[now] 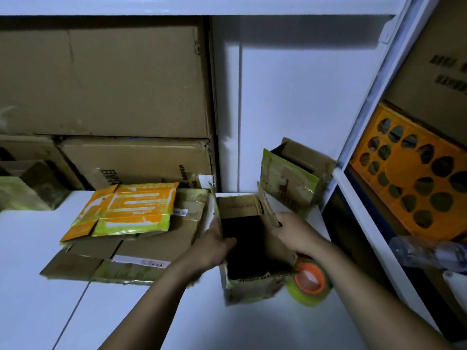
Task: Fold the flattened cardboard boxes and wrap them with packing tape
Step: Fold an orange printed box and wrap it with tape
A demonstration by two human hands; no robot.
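— Where: open brown cardboard box (249,281)?
— Upright on white table (38,311), right of flattened cardboard stack (156,238).
— Hands?
— Left hand (214,239) gripping left wall, right hand (295,233) curled over right flap; orange-cored yellow tape roll (309,281) just beside.

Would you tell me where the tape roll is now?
Head view, lower right: the tape roll sits at the open box's near right corner, below the right hand.
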